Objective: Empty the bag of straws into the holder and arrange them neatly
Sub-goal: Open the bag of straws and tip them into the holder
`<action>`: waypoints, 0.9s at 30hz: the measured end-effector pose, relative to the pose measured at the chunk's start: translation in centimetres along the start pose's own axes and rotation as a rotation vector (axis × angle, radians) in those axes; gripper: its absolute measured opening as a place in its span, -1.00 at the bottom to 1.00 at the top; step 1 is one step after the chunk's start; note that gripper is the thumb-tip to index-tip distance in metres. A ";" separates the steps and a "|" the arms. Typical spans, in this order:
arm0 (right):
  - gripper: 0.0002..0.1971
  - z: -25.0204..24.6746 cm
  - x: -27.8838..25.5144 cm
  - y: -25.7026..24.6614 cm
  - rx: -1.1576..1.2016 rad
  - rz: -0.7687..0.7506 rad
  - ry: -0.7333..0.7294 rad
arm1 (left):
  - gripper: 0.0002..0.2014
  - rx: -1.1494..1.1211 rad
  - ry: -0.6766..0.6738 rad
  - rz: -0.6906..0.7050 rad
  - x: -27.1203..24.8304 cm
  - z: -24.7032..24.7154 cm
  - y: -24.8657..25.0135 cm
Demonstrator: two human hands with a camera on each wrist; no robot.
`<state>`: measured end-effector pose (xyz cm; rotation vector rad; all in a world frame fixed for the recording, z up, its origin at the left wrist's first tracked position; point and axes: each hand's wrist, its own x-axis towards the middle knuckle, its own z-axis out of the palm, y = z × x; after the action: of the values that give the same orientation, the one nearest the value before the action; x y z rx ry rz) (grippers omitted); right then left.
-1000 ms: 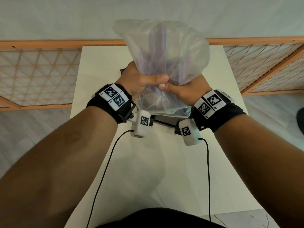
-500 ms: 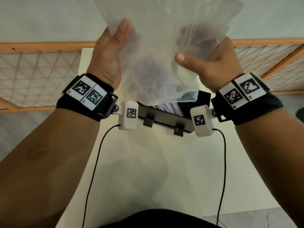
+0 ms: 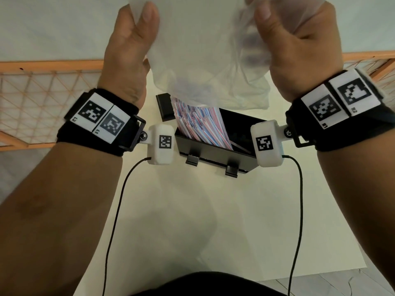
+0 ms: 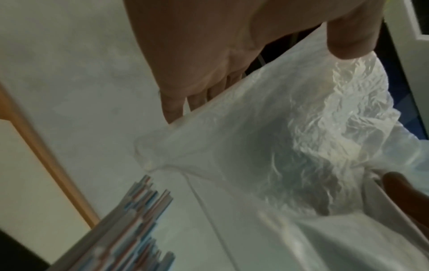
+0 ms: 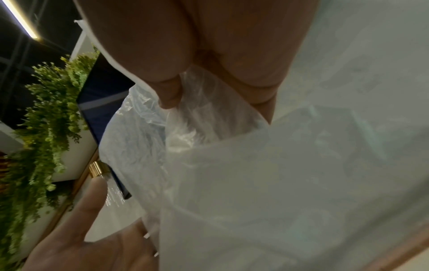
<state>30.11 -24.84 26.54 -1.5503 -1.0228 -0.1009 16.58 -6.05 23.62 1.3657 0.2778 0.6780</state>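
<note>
A clear plastic bag (image 3: 205, 60) hangs mouth-down above the black holder (image 3: 203, 146) on the table. My left hand (image 3: 139, 20) pinches the bag's left side between thumb and fingers. My right hand (image 3: 284, 22) grips bunched plastic on the right. Several red, blue and white striped straws (image 3: 198, 124) lie in the holder, leaning toward its left end, their tops under the bag's mouth. The left wrist view shows the bag (image 4: 278, 165) and the straw ends (image 4: 130, 229). The bag (image 5: 255, 183) fills the right wrist view. Whether straws remain in the bag I cannot tell.
The holder stands at the far middle of a white table (image 3: 192, 221). A black flap (image 3: 164, 107) sticks up at the holder's left end. An orange wooden lattice fence (image 3: 42, 92) runs behind the table. Cables hang from both wrist cameras.
Both hands rose and moved apart, lifting the bag from a bunched grip. The straws slid out of it into the holder, which has come into view.
</note>
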 end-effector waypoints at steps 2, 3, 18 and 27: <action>-0.90 -0.2 0.0 -0.8 -0.008 0.018 0.030 | -0.64 0.173 -0.077 0.088 -0.1 -0.2 0.3; -0.90 -0.2 0.0 -1.3 -0.027 0.023 0.050 | -0.59 0.291 -0.115 0.137 -0.2 -0.1 0.5; -0.69 1.5 -0.1 -2.2 -0.192 0.019 -0.112 | -0.74 0.592 -0.132 0.203 -1.2 3.8 1.7; -0.67 1.9 -0.7 -2.2 -0.010 -0.054 -0.079 | -0.86 0.261 0.098 0.013 -1.8 0.4 1.3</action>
<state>27.42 -23.88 27.25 -1.5465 -1.1281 -0.0836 14.98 -7.41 24.63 1.5850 0.4485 0.7400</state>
